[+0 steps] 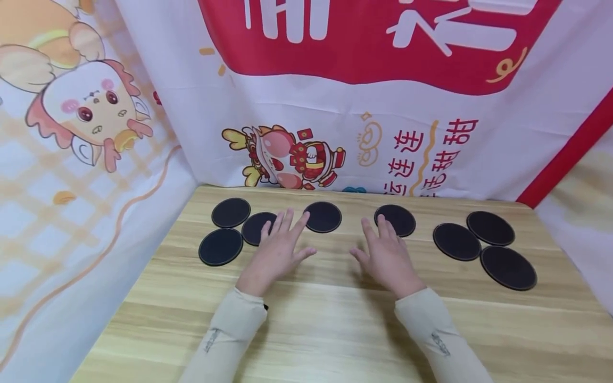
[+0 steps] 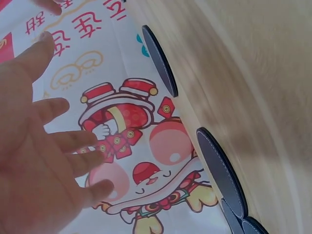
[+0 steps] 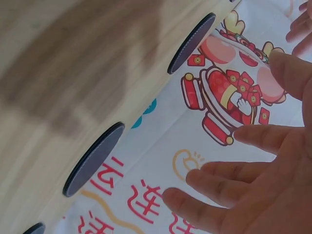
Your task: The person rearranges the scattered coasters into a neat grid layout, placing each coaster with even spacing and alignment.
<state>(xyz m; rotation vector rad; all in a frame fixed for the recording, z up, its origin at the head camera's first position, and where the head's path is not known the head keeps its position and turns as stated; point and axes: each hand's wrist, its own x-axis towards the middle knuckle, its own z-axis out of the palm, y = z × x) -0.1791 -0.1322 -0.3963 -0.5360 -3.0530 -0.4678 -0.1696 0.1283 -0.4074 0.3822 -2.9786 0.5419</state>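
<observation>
Left hand [image 1: 275, 255], fingers spread, hovers over the pale wood-grain table [image 1: 330, 324]; right hand [image 1: 389, 260], fingers spread too! Eight flat, round black discs [image 1: 325, 219] lie there: three left, two central, three right.

In my head view, I can read the red Chinese characters 连连 [image 1: 404, 152] and, beside them, 甜甜 [image 1: 450, 144], all printed sideways on the white cloth [image 1: 335, 103]. Above, the big white characters [image 1: 293, 24] on the red panel [image 1: 364, 61] are cut by the picture edge, so I cannot read them. The small dark lettering on the left sleeve [image 1: 230, 324] and the right sleeve [image 1: 428, 319] is too blurred for me.
</observation>
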